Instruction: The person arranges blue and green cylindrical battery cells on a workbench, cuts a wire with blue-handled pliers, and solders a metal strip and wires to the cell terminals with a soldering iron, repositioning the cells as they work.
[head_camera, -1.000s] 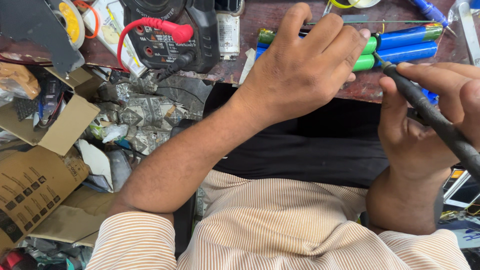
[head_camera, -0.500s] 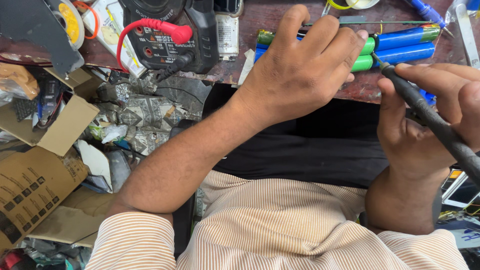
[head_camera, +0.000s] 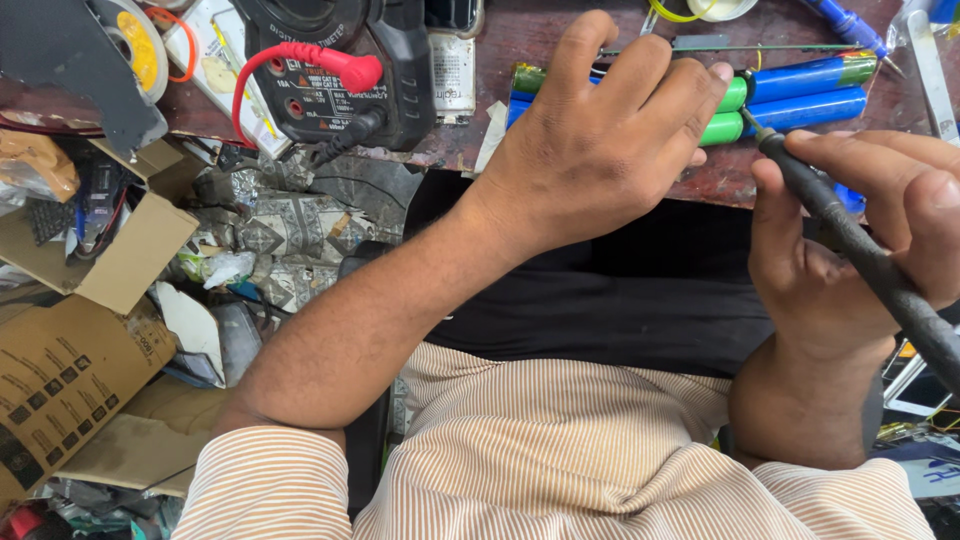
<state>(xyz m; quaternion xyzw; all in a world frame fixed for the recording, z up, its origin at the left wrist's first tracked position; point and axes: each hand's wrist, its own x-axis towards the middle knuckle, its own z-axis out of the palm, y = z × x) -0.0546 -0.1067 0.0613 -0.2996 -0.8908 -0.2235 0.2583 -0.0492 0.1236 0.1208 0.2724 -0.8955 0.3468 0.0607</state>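
My left hand (head_camera: 600, 140) lies palm down over a row of green and blue cylindrical battery cells (head_camera: 800, 85) on the brown workbench (head_camera: 720, 180), its fingers pressing on them. My right hand (head_camera: 860, 230) grips a dark soldering iron (head_camera: 850, 235) like a pen. The iron's tip points at the end of a green cell, just beside my left fingertips. Part of the cell row is hidden under my left hand.
A black multimeter (head_camera: 340, 70) with a red plug sits at the bench's left. A solder spool (head_camera: 140, 45) lies further left. Cardboard boxes (head_camera: 70, 370) and scraps crowd the floor at left. A blue-handled tool (head_camera: 850, 25) lies at the back right.
The soldering iron's tip has shifted slightly toward the green cell. My left hand stays on the cells, almost unmoved.
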